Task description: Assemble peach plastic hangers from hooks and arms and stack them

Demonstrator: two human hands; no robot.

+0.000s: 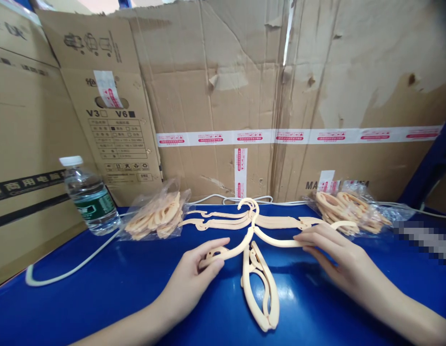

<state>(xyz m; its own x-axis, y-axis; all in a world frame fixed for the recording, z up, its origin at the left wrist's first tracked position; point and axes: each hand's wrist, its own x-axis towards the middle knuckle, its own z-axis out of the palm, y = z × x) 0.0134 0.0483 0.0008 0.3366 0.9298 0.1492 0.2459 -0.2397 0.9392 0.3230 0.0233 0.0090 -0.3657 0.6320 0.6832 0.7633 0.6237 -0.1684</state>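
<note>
A cream plastic folding hanger is spread between my two hands, its hook pointing up. My left hand pinches the end of its left arm. At the right arm, my right hand has its thumb and fingers closed around the outer part. In front of it on the blue table lies a folded hanger, closed into a narrow loop shape. Behind the held hanger, several unfolded hangers lie stacked in a row, partly hidden by it.
Clear bags of folded hangers lie at the left and right. A water bottle stands at the left. A white cable curves over the blue table. Cardboard sheets wall off the back.
</note>
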